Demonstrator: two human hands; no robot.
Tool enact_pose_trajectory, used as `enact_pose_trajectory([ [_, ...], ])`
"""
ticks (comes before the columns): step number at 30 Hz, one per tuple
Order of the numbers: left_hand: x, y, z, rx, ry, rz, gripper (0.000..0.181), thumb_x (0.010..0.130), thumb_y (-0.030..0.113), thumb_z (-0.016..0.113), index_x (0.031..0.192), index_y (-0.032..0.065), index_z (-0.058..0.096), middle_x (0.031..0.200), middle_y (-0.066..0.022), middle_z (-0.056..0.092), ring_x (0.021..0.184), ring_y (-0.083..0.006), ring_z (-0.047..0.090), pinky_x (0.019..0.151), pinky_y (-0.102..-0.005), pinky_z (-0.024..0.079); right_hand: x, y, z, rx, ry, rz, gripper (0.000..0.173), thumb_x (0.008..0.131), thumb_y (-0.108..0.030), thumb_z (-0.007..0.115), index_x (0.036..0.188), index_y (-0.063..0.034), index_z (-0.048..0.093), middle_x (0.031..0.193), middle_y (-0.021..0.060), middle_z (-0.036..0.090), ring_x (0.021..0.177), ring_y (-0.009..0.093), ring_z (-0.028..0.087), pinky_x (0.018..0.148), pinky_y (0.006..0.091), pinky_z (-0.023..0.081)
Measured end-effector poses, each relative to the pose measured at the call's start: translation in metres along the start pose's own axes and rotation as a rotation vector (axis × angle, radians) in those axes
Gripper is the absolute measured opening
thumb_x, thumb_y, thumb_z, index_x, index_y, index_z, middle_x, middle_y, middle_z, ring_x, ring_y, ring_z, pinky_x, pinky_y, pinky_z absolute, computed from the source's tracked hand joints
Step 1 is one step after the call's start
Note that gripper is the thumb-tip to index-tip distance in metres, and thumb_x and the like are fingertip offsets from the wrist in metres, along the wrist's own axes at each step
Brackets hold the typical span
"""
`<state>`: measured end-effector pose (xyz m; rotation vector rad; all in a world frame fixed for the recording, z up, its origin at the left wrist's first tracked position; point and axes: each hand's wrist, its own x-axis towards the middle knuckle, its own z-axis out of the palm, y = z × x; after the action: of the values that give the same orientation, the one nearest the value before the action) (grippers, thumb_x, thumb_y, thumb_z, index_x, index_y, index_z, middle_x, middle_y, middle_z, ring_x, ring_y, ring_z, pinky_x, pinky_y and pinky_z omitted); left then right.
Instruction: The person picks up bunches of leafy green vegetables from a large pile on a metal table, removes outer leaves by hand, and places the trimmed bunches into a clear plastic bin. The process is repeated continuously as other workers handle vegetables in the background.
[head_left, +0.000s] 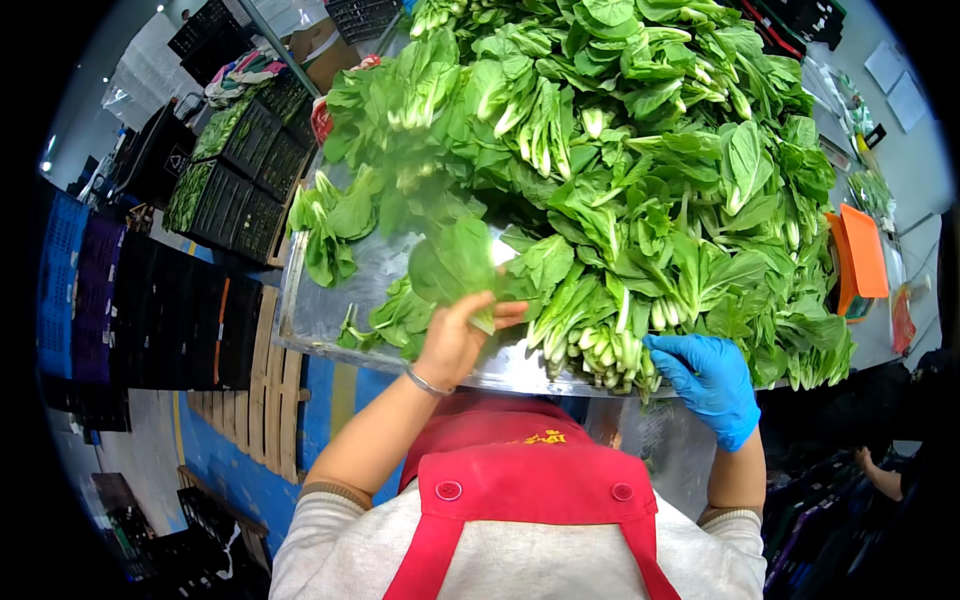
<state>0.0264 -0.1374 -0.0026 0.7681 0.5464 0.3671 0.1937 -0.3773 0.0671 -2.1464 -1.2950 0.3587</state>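
A large heap of leafy greens with pale stems (637, 172) covers much of a metal table (315, 300). My left hand (461, 334), bare with a bracelet at the wrist, holds a green leaf (454, 262) by its pale stem, above the table's near part. On my right hand (709, 382) is a blue glove; its fingertips touch the stem ends of the greens (615, 356) at the near edge, and whether they grip a stem I cannot tell. A small bunch of greens (330, 217) lies at the table's left side, and loose leaves (397, 315) lie left of my left hand.
Black crates of greens (232, 195) stand at the far left, with stacked black crates (172, 330) and wooden pallets (262, 390) nearer. An orange-topped device (862, 251) stands right of the heap. Another person's arm (881, 476) shows at the far right.
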Motion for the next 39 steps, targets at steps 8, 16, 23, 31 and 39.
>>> enact_pose_trajectory([
  [8, 0.028, 0.035, -0.105, -0.310, -0.042, -0.260, 0.016, 0.085, 0.008, 0.048, 0.096, -0.0024, 0.046, 0.102, -0.0157, 0.052, 0.104, -0.0389, 0.054, 0.095, -0.0536, 0.040, 0.051, -0.077, 0.086, 0.099, -0.099, -0.179, 0.021, 0.084, -0.022, 0.058, 0.102, -0.0114, 0.062, 0.081, 0.0095, 0.062, 0.072, 0.029, 0.060, 0.061, 0.0362, 0.047],
  [16, 0.010, 0.053, -0.178, -0.282, -0.166, -0.391, 0.041, 0.091, 0.016, 0.036, 0.127, -0.0022, 0.035, 0.130, -0.0150, 0.044, 0.110, -0.0390, 0.050, 0.097, -0.0510, 0.038, 0.110, -0.114, 0.230, -0.150, 0.085, -0.002, 0.046, 0.080, -0.022, 0.060, 0.123, -0.0100, 0.049, 0.089, 0.0144, 0.060, 0.076, 0.030, 0.060, 0.065, 0.0393, 0.047],
  [23, 0.001, 0.100, -0.231, -0.199, -0.212, -0.517, 0.042, 0.088, 0.011, 0.041, 0.128, 0.0010, 0.030, 0.139, -0.0176, 0.027, 0.120, -0.0413, 0.039, 0.093, -0.0517, 0.043, 0.102, -0.092, 0.272, 0.050, 0.215, 0.159, 0.053, 0.080, -0.015, 0.060, 0.129, -0.0054, 0.043, 0.102, 0.0198, 0.058, 0.087, 0.035, 0.056, 0.076, 0.0371, 0.046],
  [31, -0.009, 0.085, -0.198, -0.067, -0.290, -0.406, 0.049, 0.083, 0.002, 0.042, 0.131, 0.0045, 0.032, 0.134, -0.0140, 0.040, 0.119, -0.0287, 0.044, 0.096, -0.0464, 0.039, 0.109, -0.169, 0.276, 0.115, 0.189, -0.036, 0.028, 0.074, -0.025, 0.068, 0.094, -0.0066, 0.064, 0.079, 0.0117, 0.060, 0.075, 0.031, 0.056, 0.066, 0.0384, 0.044],
  [39, -0.015, 0.072, -0.189, 0.117, -0.150, -0.323, 0.042, 0.087, 0.001, 0.053, 0.124, 0.0020, 0.035, 0.117, -0.0148, 0.056, 0.097, -0.0215, 0.060, 0.082, -0.0344, 0.053, 0.100, -0.147, 0.295, 0.995, 0.053, 0.498, 0.015, 0.087, -0.013, 0.057, 0.093, 0.0002, 0.062, 0.084, 0.0033, 0.063, 0.075, 0.010, 0.055, 0.070, 0.0248, 0.045],
])
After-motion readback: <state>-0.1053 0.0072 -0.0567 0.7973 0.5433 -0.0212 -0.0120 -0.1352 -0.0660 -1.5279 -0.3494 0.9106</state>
